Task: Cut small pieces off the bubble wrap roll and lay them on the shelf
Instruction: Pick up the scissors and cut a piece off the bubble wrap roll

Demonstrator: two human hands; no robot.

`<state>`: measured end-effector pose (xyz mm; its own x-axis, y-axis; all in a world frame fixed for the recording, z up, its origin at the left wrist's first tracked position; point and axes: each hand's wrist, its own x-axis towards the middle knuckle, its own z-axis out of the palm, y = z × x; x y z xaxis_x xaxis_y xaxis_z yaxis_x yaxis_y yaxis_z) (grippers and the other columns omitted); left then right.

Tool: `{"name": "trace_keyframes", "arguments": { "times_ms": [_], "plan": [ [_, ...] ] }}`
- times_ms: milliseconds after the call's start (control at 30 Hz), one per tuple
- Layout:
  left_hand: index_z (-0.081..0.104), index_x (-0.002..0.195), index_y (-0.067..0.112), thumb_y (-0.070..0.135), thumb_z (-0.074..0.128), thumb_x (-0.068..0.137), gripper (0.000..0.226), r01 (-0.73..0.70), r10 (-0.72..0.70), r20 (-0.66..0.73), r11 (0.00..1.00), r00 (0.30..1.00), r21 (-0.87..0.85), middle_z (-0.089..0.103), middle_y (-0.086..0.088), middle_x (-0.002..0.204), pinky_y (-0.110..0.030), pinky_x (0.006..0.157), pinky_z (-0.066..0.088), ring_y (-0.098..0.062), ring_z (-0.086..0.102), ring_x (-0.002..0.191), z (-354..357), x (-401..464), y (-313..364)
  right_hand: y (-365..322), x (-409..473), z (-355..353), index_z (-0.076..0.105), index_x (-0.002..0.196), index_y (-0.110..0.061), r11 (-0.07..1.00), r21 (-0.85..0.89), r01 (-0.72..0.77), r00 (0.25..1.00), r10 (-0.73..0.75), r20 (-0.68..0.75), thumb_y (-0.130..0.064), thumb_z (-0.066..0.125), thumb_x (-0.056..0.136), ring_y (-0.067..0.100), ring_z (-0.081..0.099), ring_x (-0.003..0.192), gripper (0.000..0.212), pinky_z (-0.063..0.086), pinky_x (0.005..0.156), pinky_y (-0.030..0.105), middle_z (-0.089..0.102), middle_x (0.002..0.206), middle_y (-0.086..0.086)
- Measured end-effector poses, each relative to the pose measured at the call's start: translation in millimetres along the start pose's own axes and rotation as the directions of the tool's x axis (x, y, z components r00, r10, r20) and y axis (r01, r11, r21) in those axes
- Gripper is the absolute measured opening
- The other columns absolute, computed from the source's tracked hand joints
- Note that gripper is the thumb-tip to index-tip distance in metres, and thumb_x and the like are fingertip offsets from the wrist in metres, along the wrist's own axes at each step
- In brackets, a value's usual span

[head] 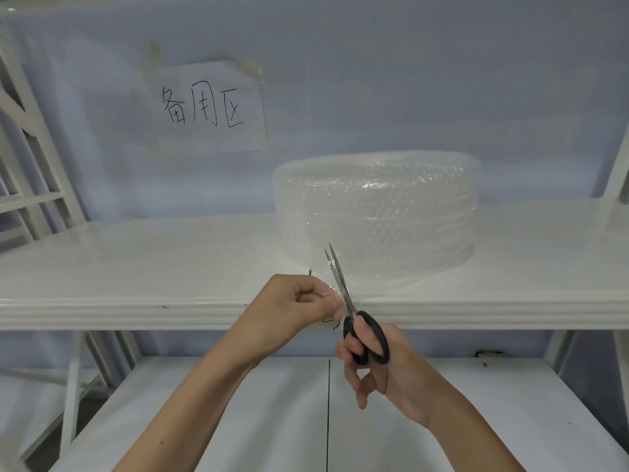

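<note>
Left hand (299,301) grip pinching bubble wrap (374,212) flap, right hand (377,362) gripping scissors (354,315) beside

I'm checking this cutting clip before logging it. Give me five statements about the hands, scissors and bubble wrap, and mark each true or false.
1. The right hand holds black-handled scissors. True.
2. The left hand rests flat on the shelf. False: its fingers pinch the loose end of the wrap beside the blades.
3. The bubble wrap roll sits on the upper shelf. True.
4. The scissor blades point down at the lower shelf. False: they point up and away, toward the roll.
5. A paper sign with handwriting hangs on the wall, left of the roll. True.
</note>
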<state>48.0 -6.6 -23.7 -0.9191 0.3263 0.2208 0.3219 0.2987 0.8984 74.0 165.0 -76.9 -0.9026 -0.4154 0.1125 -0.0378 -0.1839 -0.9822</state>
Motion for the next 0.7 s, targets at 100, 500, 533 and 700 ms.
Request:
{"name": "trace_keyframes", "arguments": {
  "times_ms": [100,500,533,700],
  "plan": [
    [0.072,0.073,0.015,0.011,0.069,0.088,0.016,-0.002,0.001,0.011,1.000,1.000,0.021,0.075,0.000,0.076,-0.010,0.073,0.048,-0.007,0.070,0.078,-2,0,0,0,2,1,0.054,0.051,-0.022,1.000,-0.018,0.010,1.000,-0.010,-0.006,-0.045,0.054,0.084,0.019,0.048,0.049,0.040,0.046,0.040,0.027,0.049,0.067,0.002],
    [0.073,0.084,0.010,0.055,0.052,0.090,0.050,0.038,-0.056,-0.152,0.992,0.987,-0.122,0.078,-0.010,0.082,-0.030,0.071,0.053,-0.015,0.059,0.065,-11,9,18,6,6,6,0.055,0.054,-0.019,0.999,0.031,0.020,0.999,-0.019,-0.034,-0.043,0.059,0.082,0.018,0.047,0.049,0.037,0.047,0.040,0.028,0.048,0.068,0.004],
    [0.073,0.083,0.010,0.048,0.055,0.092,0.043,0.035,-0.046,-0.157,0.997,0.987,-0.068,0.078,-0.008,0.079,-0.029,0.070,0.052,-0.014,0.059,0.065,-8,10,19,6,6,6,0.057,0.053,-0.019,0.999,0.034,0.021,0.999,-0.020,-0.032,-0.047,0.061,0.079,0.018,0.047,0.049,0.038,0.048,0.040,0.028,0.049,0.068,0.003],
    [0.069,0.073,0.015,0.026,0.059,0.095,0.027,0.014,-0.012,-0.150,1.000,0.989,0.012,0.070,0.006,0.060,-0.020,0.060,0.049,-0.011,0.056,0.056,1,14,12,5,5,5,0.059,0.050,-0.020,0.999,0.043,0.022,0.999,-0.021,-0.029,-0.045,0.057,0.083,0.017,0.048,0.048,0.041,0.048,0.041,0.028,0.049,0.067,0.002]
  ]
}}
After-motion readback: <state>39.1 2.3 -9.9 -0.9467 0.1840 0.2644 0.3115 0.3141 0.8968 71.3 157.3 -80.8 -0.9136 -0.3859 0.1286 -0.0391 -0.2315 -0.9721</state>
